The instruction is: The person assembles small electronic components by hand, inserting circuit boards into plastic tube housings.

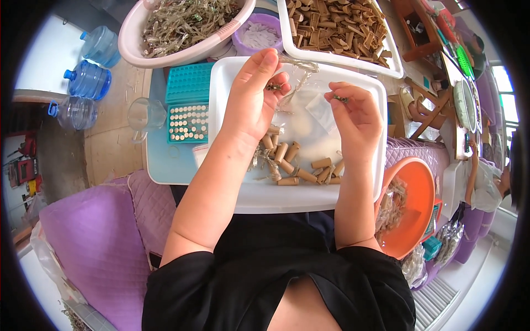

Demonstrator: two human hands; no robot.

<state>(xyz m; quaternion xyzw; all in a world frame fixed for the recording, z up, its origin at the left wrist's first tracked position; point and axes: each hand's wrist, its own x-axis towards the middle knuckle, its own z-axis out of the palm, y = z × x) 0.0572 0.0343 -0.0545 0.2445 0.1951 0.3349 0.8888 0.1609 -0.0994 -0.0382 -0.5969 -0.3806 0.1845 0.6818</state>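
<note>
Above a white plastic tray [359,190], my left hand [256,91] is closed, its fingers curled on a bundle of thin clear wire [302,67] that trails to the right. A small dark piece [273,86] shows between those fingers. To its right, my right hand [356,113] pinches a small dark green piece [339,99], too small to name. Beneath the hands, several brown cardboard tubes [281,150] lie in the tray, some tangled with clear wire. A clear plastic bag [323,112] lies between my hands on the tray.
Left of the tray are a teal case [189,122] of round white pieces and a clear jug [146,116]. Behind stand a pink basin [182,59] of wire bundles, a purple bowl [258,34] and a white bin [397,60] of cardboard tubes. An orange basin [422,204] is at right.
</note>
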